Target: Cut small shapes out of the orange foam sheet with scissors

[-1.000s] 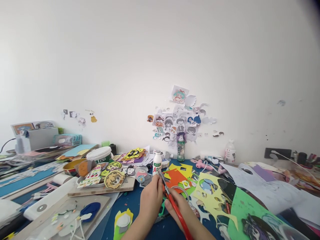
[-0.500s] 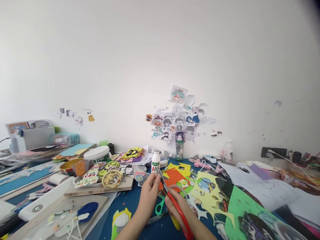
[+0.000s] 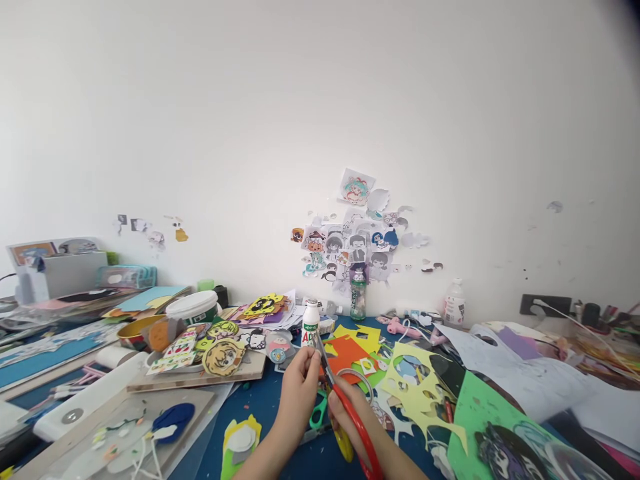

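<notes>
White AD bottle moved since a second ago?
No: the white AD bottle keeps its place below the wall cutouts, left of the green bottle; the whole view shifted slightly.

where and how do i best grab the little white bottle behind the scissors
Probably by the upper part, just under the cap, reaching down from above: the bottle stands upright and its top is unblocked, while the scissors cross its lower right in this view and its base is hidden.
</notes>
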`<state>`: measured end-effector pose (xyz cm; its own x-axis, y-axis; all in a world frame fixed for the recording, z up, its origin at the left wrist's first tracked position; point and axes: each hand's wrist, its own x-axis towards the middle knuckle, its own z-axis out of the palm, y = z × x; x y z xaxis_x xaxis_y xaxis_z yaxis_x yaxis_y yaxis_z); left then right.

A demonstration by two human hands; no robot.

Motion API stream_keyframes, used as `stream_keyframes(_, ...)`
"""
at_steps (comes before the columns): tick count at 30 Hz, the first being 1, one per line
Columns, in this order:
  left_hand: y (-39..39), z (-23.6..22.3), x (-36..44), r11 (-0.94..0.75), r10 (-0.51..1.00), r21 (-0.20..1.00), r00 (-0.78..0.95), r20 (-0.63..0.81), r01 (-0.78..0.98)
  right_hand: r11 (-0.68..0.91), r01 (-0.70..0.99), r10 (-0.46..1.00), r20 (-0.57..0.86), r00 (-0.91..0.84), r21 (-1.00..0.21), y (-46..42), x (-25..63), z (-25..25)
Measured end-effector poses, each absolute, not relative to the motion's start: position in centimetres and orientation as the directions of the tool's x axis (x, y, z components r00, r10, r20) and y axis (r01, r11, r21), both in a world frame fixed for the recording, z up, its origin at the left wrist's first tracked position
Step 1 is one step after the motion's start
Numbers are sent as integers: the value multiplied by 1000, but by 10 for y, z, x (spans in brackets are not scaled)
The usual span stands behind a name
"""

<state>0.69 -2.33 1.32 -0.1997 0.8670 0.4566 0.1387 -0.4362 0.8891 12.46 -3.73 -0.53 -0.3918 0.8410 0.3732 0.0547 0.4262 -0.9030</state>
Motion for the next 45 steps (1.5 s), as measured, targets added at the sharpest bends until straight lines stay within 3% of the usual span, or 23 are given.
stream_keyframes(9,-16,13,-2,-413,884,892,-156,441,186,461,85,824,391,-409,-883,-33,129,-8)
stream_keyframes(21,-22,15,-6,-424,842,796,-135,522,433,513,77,785,430,-446,-855,-35,131,-4)
stream_keyframes(30,-22,22,-7,-435,864,805,-66,500,404,539,48,778,475,-411,-841,-30,132,-7)
stream_keyframes(45,-21,18,-6,-431,852,785,-85,516,446,423,38,814,361,-454,-905,-37,129,-5)
